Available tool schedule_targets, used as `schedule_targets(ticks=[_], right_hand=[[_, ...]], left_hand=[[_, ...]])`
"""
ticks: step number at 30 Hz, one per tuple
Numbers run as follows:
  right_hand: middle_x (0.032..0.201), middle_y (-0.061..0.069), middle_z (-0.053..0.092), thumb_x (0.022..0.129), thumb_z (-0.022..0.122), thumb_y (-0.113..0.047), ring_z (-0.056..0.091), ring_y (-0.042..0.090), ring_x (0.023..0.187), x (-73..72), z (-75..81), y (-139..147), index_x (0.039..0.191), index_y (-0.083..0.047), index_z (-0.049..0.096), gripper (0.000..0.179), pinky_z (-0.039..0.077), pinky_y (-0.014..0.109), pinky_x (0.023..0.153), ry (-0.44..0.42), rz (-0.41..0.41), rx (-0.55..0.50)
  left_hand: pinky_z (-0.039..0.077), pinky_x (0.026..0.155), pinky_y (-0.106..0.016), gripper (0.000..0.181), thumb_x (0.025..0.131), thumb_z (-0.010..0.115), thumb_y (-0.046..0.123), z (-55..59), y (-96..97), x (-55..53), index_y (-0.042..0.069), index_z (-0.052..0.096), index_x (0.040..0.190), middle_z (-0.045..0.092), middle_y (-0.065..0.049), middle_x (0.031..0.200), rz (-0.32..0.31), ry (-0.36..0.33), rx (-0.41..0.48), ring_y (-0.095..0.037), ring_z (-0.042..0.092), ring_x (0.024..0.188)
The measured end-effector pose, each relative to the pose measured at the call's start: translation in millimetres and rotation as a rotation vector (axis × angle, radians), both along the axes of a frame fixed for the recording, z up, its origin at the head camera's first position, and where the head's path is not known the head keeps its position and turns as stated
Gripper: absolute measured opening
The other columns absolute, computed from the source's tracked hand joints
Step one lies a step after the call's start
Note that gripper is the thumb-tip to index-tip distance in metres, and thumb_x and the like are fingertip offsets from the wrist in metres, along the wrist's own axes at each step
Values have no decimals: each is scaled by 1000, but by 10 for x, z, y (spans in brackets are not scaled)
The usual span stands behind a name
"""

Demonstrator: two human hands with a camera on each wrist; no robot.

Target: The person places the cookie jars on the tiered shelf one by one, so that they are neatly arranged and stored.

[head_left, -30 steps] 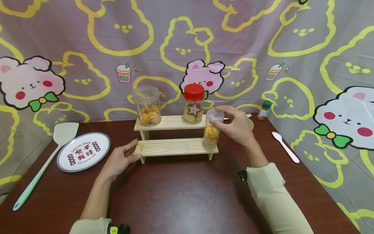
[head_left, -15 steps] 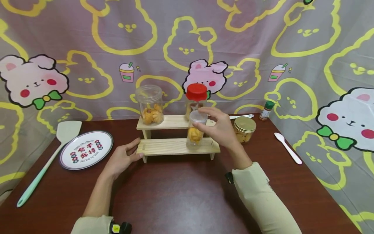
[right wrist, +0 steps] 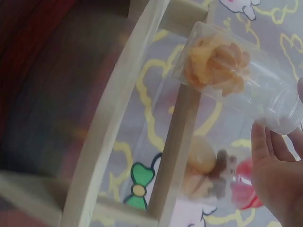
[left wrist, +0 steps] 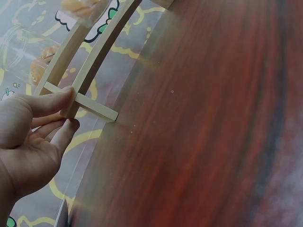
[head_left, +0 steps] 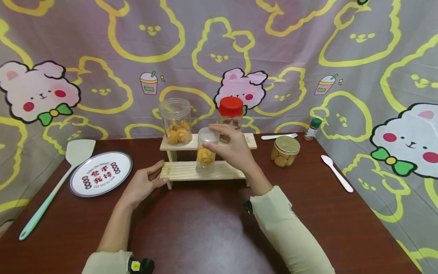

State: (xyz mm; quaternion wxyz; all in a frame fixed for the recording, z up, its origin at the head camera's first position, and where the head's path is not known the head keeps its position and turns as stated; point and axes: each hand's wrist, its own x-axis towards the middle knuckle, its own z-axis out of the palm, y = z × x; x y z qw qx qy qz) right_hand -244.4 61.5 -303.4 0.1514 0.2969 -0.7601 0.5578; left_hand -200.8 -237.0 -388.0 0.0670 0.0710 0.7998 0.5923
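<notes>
A small clear jar (head_left: 206,156) with orange twisted snacks inside and a whitish top is in my right hand (head_left: 234,146). Thumb and fingers grip it near the top. In the right wrist view the jar (right wrist: 220,64) looks raised a little off the lower board. My left hand (head_left: 142,185) pinches the left end of the lower step of a two-tier wooden rack (head_left: 181,173), thumb on top and fingers beneath in the left wrist view. On the upper step stand a wider clear jar (head_left: 178,125) of similar snacks and a red-lidded jar (head_left: 231,107), partly hidden behind my right hand.
Right of the rack stands a gold-lidded jar (head_left: 285,152) of cookies. A white fork (head_left: 278,136), a green-capped shaker (head_left: 311,129) and a white spoon (head_left: 336,173) lie or stand further right. At left, a plate (head_left: 102,173) sits over a turner (head_left: 54,190).
My right hand has carried the small jar leftward along the lower step, from its right end to near its middle. The gold-lidded jar has come into view. My left hand keeps its hold.
</notes>
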Motion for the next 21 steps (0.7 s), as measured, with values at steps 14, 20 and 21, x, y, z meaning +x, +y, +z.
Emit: schedule_targets(ticks=[14,20,21], right_hand=[[130,17,65,83,85,-9,62,21,118,-62,-128,-452,125,5,68,48,56,30,97,38,55,19],[128,19,65,82,86,-8,63,24,117,-64,-162,-563,124,7,68,48,57,25,94,12,59,11],[128,19,66,82,86,-8,64,24,116,-65,-165,-579,123,7,69,48,57,24,93,10,55,14]], left_hand=[[42,104,-15,72,95,71,6,11,2,-6,-7,32,154,29,-18,162,6,-1,-40,-29,34,144],[42,104,-16,72,96,71,8,-6,-5,-14,-7,32,154,29,-18,162,6,2,-60,-29,34,143],[41,104,-16,72,96,71,9,-11,-8,-16,-7,32,154,29,-17,162,6,1,-63,-29,34,144]])
